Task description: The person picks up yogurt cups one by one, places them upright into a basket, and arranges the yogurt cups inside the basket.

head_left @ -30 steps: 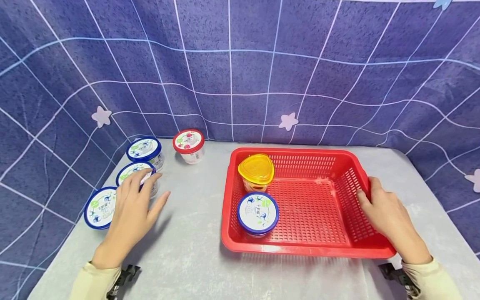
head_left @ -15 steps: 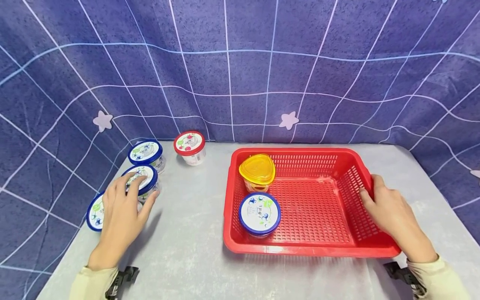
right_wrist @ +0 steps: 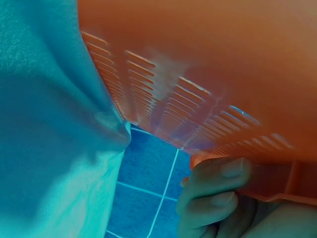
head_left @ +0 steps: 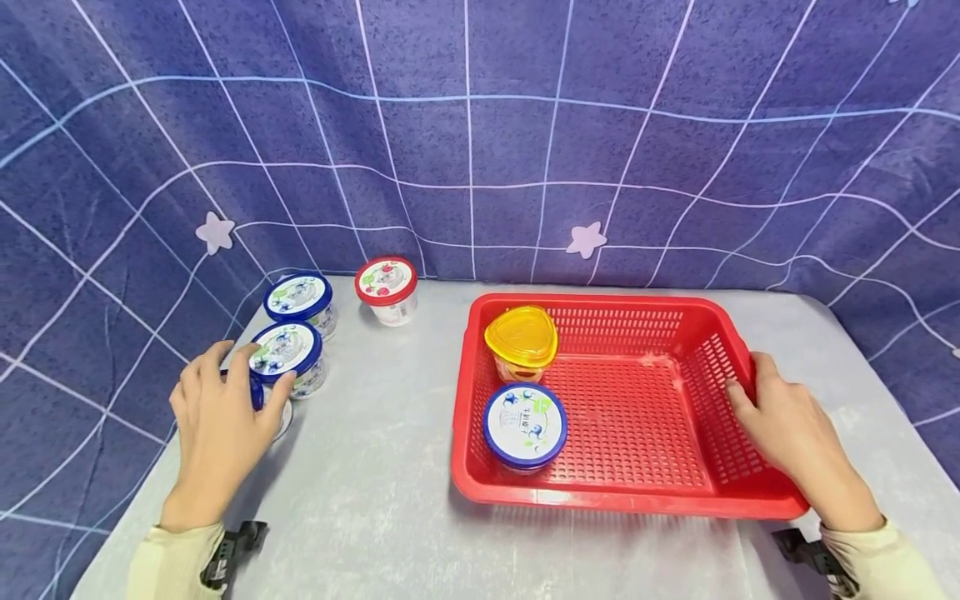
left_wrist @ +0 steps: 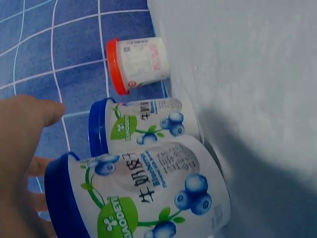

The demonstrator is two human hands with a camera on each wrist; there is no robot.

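My left hand [head_left: 217,417] is over the nearest blue-lidded tub [head_left: 257,392], thumb at its right and fingers spread above the lid, hiding most of it. In the left wrist view this blueberry-printed tub [left_wrist: 148,193] stands upright, with the thumb apart from it and other fingers partly behind the lid. Two more blue-lidded tubs, a middle one [head_left: 285,348] and a rear one [head_left: 297,296], line up behind. On the right, my right hand [head_left: 795,425] grips the end rim of a red plastic basket [head_left: 615,504]; its curled fingers [right_wrist: 210,206] show below the rim in the right wrist view.
Inside the basket's left end are a yellow-lidded cup [head_left: 522,336] and another blue-lidded tub [head_left: 525,427]. A red-lidded tub [head_left: 386,281] stands near the back of the grey tabletop [head_left: 375,467]. Behind hangs a blue grid-patterned curtain [head_left: 495,142].
My left hand has moved from near the middle blue-lidded tub back and left to the nearest one. The right hand keeps its grip on the basket, which stays in place.
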